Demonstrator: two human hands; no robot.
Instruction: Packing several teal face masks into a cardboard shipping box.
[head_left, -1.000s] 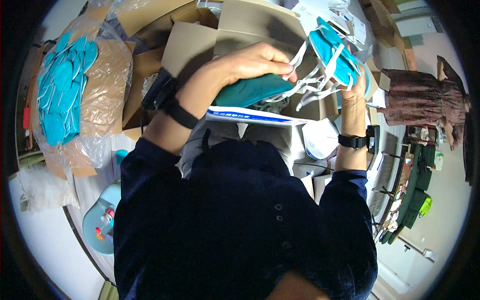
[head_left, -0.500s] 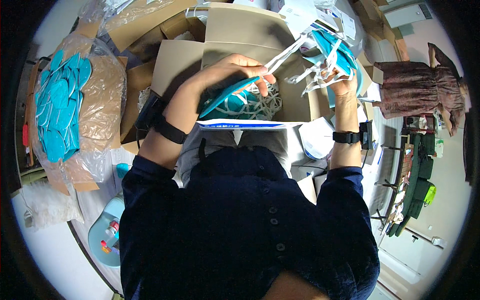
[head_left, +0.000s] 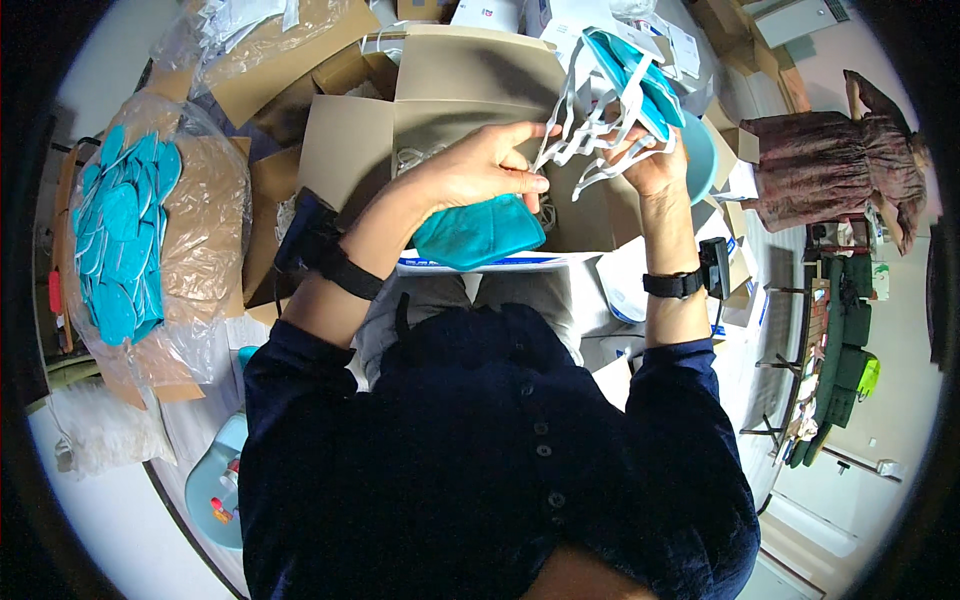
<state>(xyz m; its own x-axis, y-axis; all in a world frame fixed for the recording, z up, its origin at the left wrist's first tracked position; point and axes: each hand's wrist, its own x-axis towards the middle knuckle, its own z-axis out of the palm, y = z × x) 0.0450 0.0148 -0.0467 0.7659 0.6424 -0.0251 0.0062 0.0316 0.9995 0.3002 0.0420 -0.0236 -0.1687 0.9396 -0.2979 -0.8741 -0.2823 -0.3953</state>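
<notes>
My right hand (head_left: 655, 165) is closed round a small bundle of teal face masks (head_left: 632, 80), raised over the right side of an open cardboard box (head_left: 470, 75). White straps (head_left: 600, 125) dangle from the bundle towards my left hand. My left hand (head_left: 480, 168) is over the box, its fingers bent and its index fingertip and thumb close to those straps. Another teal face mask (head_left: 480, 232) is under that hand and overlaps the box's near edge; it appears gripped by the lower fingers, which are mostly hidden. More white straps show inside the box, partly behind my left hand.
To the left, a pile of teal masks (head_left: 125, 235) lies on clear plastic over cardboard. Open cartons (head_left: 275, 185) and white boxes (head_left: 580, 20) crowd the far side. A pale blue round container (head_left: 703, 158) is just beyond my right hand, and a light blue basin (head_left: 215, 500) stands at lower left.
The right-hand bundle has shifted left and slightly farther away. The mask under my left hand has turned to show its broad face and lies nearer me. My left index and thumb have spread apart.
</notes>
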